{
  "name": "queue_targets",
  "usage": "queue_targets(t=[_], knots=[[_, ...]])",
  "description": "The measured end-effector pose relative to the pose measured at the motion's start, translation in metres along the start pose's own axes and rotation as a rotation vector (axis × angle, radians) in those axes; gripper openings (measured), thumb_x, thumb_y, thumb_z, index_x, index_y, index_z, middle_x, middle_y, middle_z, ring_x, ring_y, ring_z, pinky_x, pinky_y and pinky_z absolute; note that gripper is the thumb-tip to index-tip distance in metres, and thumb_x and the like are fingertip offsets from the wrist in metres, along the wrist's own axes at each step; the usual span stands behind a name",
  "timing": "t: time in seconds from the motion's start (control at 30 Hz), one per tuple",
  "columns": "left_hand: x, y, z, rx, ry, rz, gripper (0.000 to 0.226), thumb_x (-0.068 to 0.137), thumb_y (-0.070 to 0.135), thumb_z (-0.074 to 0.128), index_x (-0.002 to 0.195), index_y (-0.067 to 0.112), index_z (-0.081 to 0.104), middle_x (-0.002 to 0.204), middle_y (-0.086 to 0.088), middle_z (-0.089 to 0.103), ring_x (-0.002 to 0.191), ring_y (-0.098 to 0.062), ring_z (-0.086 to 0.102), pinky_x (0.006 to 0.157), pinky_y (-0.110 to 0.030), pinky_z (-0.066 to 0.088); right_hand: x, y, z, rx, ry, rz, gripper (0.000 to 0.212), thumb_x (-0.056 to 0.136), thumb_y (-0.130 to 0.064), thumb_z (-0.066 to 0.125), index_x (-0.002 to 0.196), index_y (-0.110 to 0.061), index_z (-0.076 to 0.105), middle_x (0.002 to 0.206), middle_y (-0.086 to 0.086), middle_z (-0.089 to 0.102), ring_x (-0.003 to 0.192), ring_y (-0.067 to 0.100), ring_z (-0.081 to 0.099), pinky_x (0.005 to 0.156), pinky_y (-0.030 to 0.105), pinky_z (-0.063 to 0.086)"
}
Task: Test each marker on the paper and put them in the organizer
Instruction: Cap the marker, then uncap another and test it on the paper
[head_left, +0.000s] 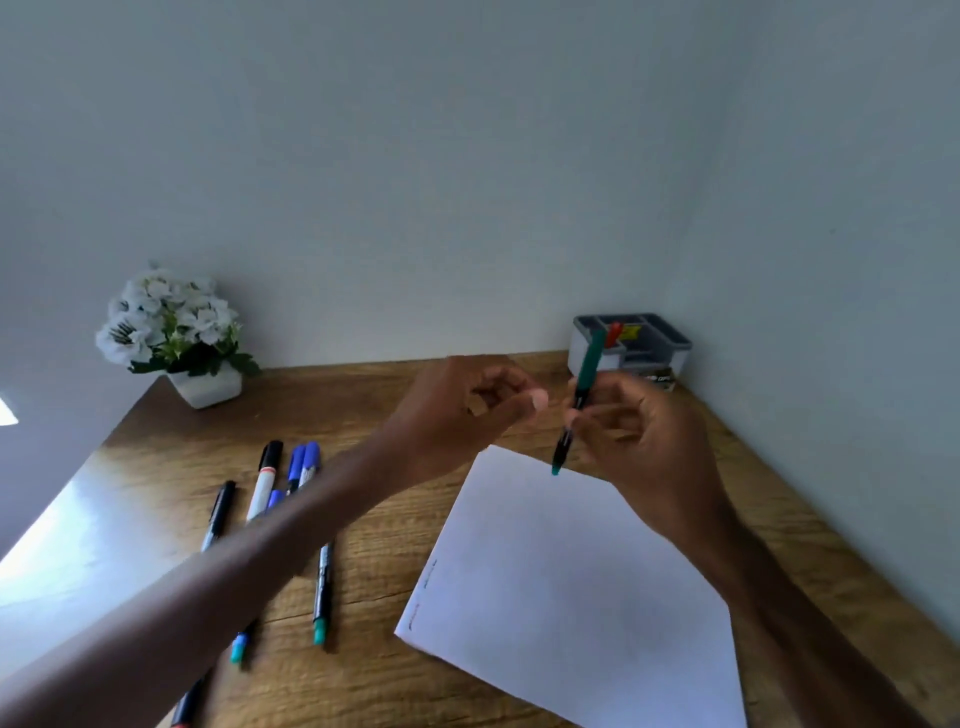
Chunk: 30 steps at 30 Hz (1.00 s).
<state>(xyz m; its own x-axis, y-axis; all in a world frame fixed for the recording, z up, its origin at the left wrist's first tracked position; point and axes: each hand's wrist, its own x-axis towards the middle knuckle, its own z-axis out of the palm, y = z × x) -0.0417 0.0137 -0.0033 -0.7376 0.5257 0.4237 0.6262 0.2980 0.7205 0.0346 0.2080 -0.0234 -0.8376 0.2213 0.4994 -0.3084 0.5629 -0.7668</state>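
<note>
My right hand (639, 431) grips a green marker (584, 384) around its middle and holds it almost upright above the far edge of the white paper (571, 587). My left hand (467, 410) hovers just left of the marker with its fingers curled and nothing in them. The paper carries two short test strokes near its left edge. A grey organizer (631, 345) stands at the back right corner with a red marker inside. Several markers (270, 483) in black, blue and green lie loose on the table to the left, partly hidden by my left forearm.
A white pot of white flowers (179, 338) stands at the back left of the wooden table (389, 649). Walls close in behind the table and on its right. A green-capped marker (323, 592) lies close to the paper's left side.
</note>
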Motion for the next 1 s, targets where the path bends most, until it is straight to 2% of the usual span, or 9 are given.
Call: queue_targets(t=[0.13, 0.2, 0.33, 0.47, 0.6, 0.73, 0.8, 0.87, 1.0], knots=[[0.017, -0.029, 0.018, 0.340, -0.340, 0.048, 0.011, 0.088, 0.031, 0.075, 0.099, 0.029, 0.076, 0.101, 0.017, 0.073, 0.087, 0.001, 0.064, 0.068, -0.012, 0.051, 0.034, 0.009, -0.019, 0.030, 0.196, -0.005, 0.072, 0.084, -0.007, 0.082, 0.142, -0.029, 0.044, 0.107, -0.002, 0.075, 0.087, 0.007, 0.076, 0.072, 0.038, 0.066], [0.019, -0.041, 0.029, 0.420, -0.444, 0.045, 0.022, 0.088, 0.033, 0.075, 0.109, 0.028, 0.074, 0.111, 0.017, 0.070, 0.092, 0.002, 0.060, 0.071, -0.010, 0.047, 0.053, 0.011, -0.031, 0.016, 0.285, -0.043, 0.081, 0.085, -0.004, 0.080, 0.147, -0.035, 0.037, 0.106, 0.006, 0.075, 0.087, 0.012, 0.077, 0.073, 0.040, 0.066], [0.020, -0.051, 0.043, 0.462, -0.472, 0.060, 0.026, 0.090, 0.036, 0.073, 0.115, 0.028, 0.073, 0.121, 0.014, 0.066, 0.100, 0.000, 0.052, 0.079, -0.015, 0.047, 0.089, 0.018, -0.045, 0.030, 0.452, -0.140, 0.056, 0.097, -0.014, 0.068, 0.144, -0.022, 0.039, 0.100, 0.007, 0.076, 0.077, 0.015, 0.078, 0.071, 0.042, 0.066], [0.020, -0.055, 0.044, 0.462, -0.472, 0.059, 0.025, 0.091, 0.037, 0.072, 0.114, 0.030, 0.072, 0.122, 0.014, 0.065, 0.104, -0.003, 0.054, 0.085, -0.025, 0.054, 0.116, 0.032, -0.044, 0.007, 0.542, -0.221, 0.041, 0.101, -0.016, 0.060, 0.138, -0.011, 0.041, 0.098, 0.007, 0.077, 0.081, 0.014, 0.077, 0.076, 0.041, 0.065], [0.019, -0.055, 0.046, 0.467, -0.465, 0.061, 0.024, 0.091, 0.037, 0.071, 0.114, 0.030, 0.071, 0.122, 0.014, 0.063, 0.104, -0.002, 0.052, 0.086, -0.025, 0.052, 0.126, 0.057, -0.034, -0.023, 0.523, -0.212, 0.039, 0.101, -0.014, 0.060, 0.135, -0.013, 0.041, 0.103, 0.013, 0.077, 0.089, 0.018, 0.077, 0.079, 0.036, 0.065], [0.013, -0.058, 0.047, 0.456, -0.430, 0.049, 0.023, 0.092, 0.038, 0.069, 0.115, 0.034, 0.068, 0.125, 0.015, 0.059, 0.104, 0.000, 0.047, 0.088, -0.023, 0.049, 0.126, 0.078, -0.020, -0.072, 0.432, -0.172, 0.037, 0.102, -0.010, 0.060, 0.135, -0.012, 0.044, 0.111, 0.019, 0.075, 0.096, 0.024, 0.076, 0.074, 0.003, 0.053], [0.011, -0.059, 0.048, 0.454, -0.425, 0.061, 0.023, 0.094, 0.037, 0.067, 0.117, 0.033, 0.068, 0.126, 0.015, 0.059, 0.105, 0.001, 0.044, 0.087, -0.019, 0.044, 0.125, 0.085, -0.015, -0.102, 0.374, -0.143, 0.036, 0.103, -0.009, 0.058, 0.136, -0.010, 0.045, 0.115, 0.021, 0.073, 0.099, 0.028, 0.074, 0.068, -0.005, 0.045], [0.010, -0.061, 0.049, 0.455, -0.418, 0.069, 0.023, 0.094, 0.037, 0.066, 0.117, 0.033, 0.067, 0.127, 0.015, 0.059, 0.106, 0.001, 0.043, 0.088, -0.020, 0.042, 0.121, 0.090, -0.012, -0.156, 0.337, -0.128, 0.032, 0.104, -0.008, 0.054, 0.135, -0.007, 0.047, 0.116, 0.023, 0.072, 0.101, 0.032, 0.073, 0.066, -0.004, 0.043], [0.011, -0.062, 0.051, 0.465, -0.414, 0.068, 0.023, 0.094, 0.037, 0.066, 0.117, 0.033, 0.067, 0.127, 0.014, 0.059, 0.108, 0.002, 0.044, 0.092, -0.022, 0.044, 0.115, 0.097, -0.008, -0.248, 0.245, -0.096, 0.029, 0.106, -0.006, 0.048, 0.135, -0.004, 0.051, 0.125, 0.023, 0.066, 0.114, 0.034, 0.067, 0.082, 0.012, 0.045]])
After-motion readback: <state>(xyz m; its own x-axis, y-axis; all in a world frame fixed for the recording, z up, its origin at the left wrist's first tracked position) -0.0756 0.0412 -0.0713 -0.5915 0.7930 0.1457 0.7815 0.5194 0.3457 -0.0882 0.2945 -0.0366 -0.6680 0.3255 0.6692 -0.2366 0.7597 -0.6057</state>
